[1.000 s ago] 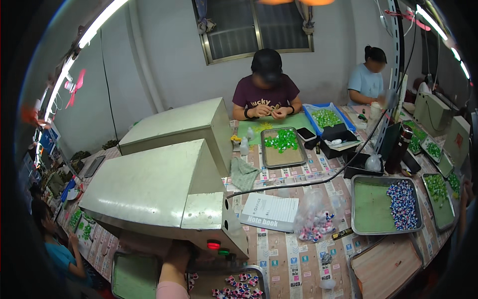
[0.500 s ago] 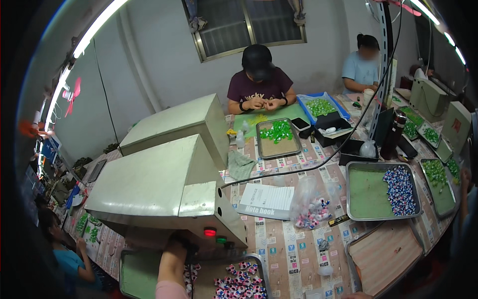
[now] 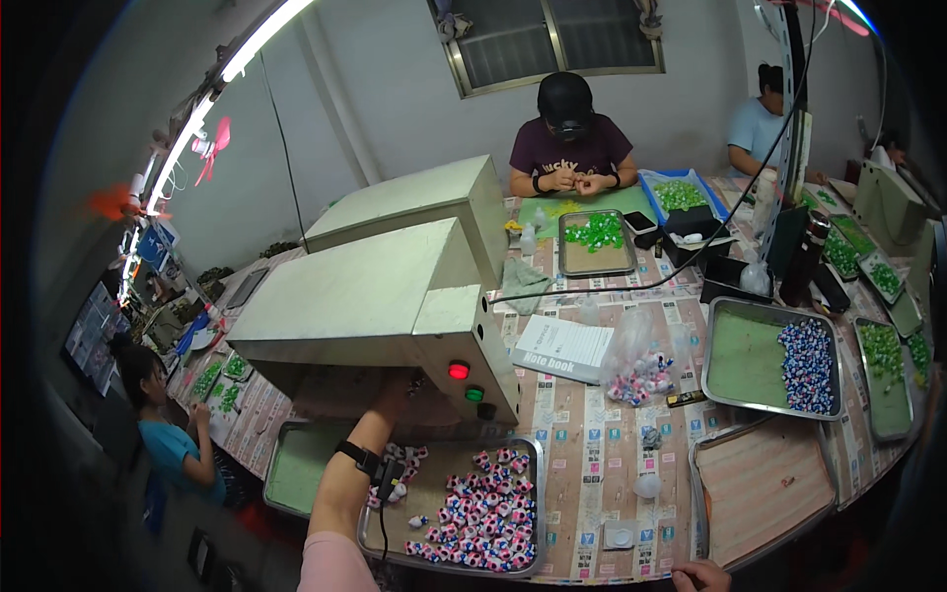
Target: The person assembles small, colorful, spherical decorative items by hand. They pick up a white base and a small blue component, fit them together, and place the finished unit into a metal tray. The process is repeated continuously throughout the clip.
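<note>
My left hand (image 3: 406, 387) reaches under the hood of a cream metal box machine (image 3: 345, 296) with lit red and green lamps. Its fingers are in shadow, so what they hold is unclear. A black strap with a small device (image 3: 370, 462) and a cable sits on that wrist. Below the forearm lies a metal tray (image 3: 538, 513) of small pink, white and blue figurine pieces (image 3: 483, 513). My right hand (image 3: 702, 575) rests at the table's near edge, partly cut off, thumb and fingers a little apart, with nothing visible in it.
A green-lined tray (image 3: 296, 464) stands left of the figurine tray. To the right are a notebook (image 3: 562, 347), a plastic bag of pieces (image 3: 639, 370), a green tray of blue pieces (image 3: 745, 355) and a pinkish tray (image 3: 764, 483). A co-worker (image 3: 567, 148) sits across the table.
The view has shifted, so the machine and figurine tray show more fully. My left forearm still reaches into the machine, and more of my right hand shows at the near edge.
</note>
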`<state>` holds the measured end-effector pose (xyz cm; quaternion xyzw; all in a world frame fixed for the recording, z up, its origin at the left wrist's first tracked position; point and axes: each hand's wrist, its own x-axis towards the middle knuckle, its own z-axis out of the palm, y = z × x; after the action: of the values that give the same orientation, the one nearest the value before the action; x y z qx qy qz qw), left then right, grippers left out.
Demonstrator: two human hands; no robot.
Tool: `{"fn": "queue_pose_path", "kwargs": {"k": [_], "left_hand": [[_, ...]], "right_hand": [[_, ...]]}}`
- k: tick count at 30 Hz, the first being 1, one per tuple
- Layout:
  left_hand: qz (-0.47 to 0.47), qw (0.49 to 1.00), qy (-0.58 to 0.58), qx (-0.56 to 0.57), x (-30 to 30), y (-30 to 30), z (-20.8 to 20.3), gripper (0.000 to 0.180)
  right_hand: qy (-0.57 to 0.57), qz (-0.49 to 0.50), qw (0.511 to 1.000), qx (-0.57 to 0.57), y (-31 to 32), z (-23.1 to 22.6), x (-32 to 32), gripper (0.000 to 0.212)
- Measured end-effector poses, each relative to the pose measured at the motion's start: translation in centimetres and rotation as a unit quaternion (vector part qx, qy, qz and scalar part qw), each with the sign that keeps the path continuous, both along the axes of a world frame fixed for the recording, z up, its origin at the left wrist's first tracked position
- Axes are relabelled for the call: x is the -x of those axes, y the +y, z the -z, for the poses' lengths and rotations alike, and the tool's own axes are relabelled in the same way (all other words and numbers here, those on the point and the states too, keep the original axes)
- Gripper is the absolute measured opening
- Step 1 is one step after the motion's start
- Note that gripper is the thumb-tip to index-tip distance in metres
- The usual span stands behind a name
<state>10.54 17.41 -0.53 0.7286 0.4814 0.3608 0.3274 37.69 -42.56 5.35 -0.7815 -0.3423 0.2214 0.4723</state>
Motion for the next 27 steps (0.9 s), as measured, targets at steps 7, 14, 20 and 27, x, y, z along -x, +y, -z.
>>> {"fn": "queue_pose_path", "kwargs": {"k": [7, 14, 20, 27], "left_hand": [[-0.085, 0.905, -0.258, 0.328, 1.1, -9.1, -4.0, 0.011], [0.074, 0.873, -0.271, 0.398, -3.3, -21.9, -9.0, 0.03], [0.234, 0.774, -0.225, 0.543, -13.3, -33.0, -10.3, 0.035], [0.329, 0.724, -0.17, 0.582, -24.7, -45.9, -8.0, 0.033]], "right_hand": [[0.002, -0.001, 0.999, -0.043, -1.9, -0.4, 1.1, 0.013], [0.016, 0.013, 0.996, -0.083, -3.0, 0.8, 0.7, 0.014], [0.027, 0.033, 0.994, -0.099, -5.7, 1.8, -0.3, 0.013], [0.012, 0.072, 0.992, -0.105, -8.8, 1.5, -0.4, 0.013]]}}
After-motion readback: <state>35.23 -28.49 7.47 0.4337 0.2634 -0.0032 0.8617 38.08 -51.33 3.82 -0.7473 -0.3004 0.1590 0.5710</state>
